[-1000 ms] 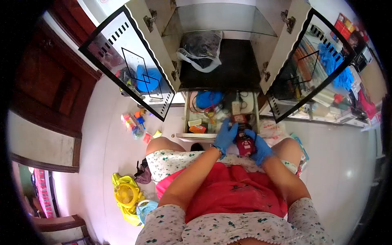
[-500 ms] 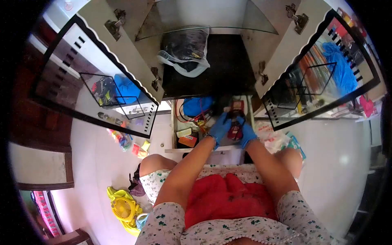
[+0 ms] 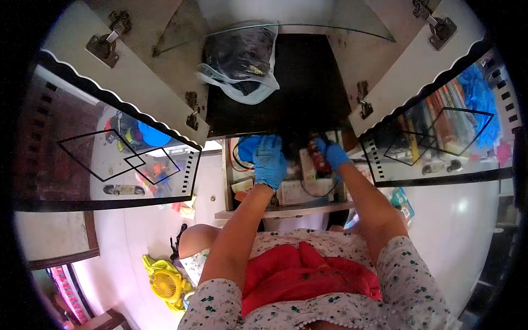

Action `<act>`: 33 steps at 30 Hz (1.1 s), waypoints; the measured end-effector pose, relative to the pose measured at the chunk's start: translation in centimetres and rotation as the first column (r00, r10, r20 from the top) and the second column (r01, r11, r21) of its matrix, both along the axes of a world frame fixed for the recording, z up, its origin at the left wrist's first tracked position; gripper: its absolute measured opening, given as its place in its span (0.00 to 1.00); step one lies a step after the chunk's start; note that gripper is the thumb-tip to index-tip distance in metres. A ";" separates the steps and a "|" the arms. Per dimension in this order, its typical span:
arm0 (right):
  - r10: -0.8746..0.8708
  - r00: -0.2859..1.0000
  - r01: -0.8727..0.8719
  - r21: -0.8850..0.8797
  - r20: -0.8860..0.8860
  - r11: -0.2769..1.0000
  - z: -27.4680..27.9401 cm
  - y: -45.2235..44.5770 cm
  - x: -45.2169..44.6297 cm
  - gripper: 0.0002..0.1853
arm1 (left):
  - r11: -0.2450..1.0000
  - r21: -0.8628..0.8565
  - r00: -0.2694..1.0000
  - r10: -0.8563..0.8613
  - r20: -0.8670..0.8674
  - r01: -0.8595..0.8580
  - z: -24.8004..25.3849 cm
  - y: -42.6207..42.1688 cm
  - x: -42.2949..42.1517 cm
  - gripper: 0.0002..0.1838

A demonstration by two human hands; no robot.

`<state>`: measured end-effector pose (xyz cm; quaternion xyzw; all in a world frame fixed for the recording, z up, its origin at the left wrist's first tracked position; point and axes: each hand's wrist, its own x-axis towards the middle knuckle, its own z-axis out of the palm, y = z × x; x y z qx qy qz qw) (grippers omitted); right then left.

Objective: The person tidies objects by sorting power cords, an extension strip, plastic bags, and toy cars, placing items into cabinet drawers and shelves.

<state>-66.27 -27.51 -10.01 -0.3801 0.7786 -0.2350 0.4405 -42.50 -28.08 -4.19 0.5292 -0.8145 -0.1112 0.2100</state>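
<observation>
A pulled-out drawer (image 3: 286, 209) sits below the cabinet, and both my gloved hands are inside it. My left hand (image 3: 269, 163) lies over the left part, its fingers stretched forward against a blue bundle (image 3: 248, 148). At the drawer's right side, my right hand (image 3: 333, 154) is closed on a dark red item (image 3: 319, 157) whose kind I cannot make out. Beside that item stands a pale narrow box (image 3: 307, 165). A white flat piece (image 3: 300, 191) with a thin dark cord lies near the drawer front. An orange packet (image 3: 241, 196) is partly hidden by my left wrist.
Two glass-panelled doors (image 3: 137, 159) (image 3: 434, 148) stand swung out on either side. Above the drawer, a plastic bag of dark stuff (image 3: 242, 66) rests on the black cabinet floor (image 3: 308, 82), under a glass shelf (image 3: 297, 25). A yellow fan (image 3: 165, 284) lies on the floor.
My left hand has let go of the dark red item and moved left to the blue bundle. My right hand has shifted it farther back. The view has moved closer to the cabinet.
</observation>
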 end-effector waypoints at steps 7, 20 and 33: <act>0.375 0.924 -0.359 0.171 -0.073 0.918 4.2 -1.3 1.5 0.32 | 0.995 0.065 0.987 0.059 0.152 -0.069 -1.4 0.1 1.4 0.28; 0.147 0.985 -0.142 -0.064 0.086 0.988 5.8 4.1 2.5 0.39 | 0.996 0.001 0.984 -0.084 0.154 0.085 4.0 -1.2 4.3 0.24; 0.303 0.932 -0.323 -0.079 -0.199 0.943 1.6 1.8 4.3 0.34 | 0.937 0.283 0.972 0.228 -0.058 -0.203 -3.8 -2.5 4.7 0.35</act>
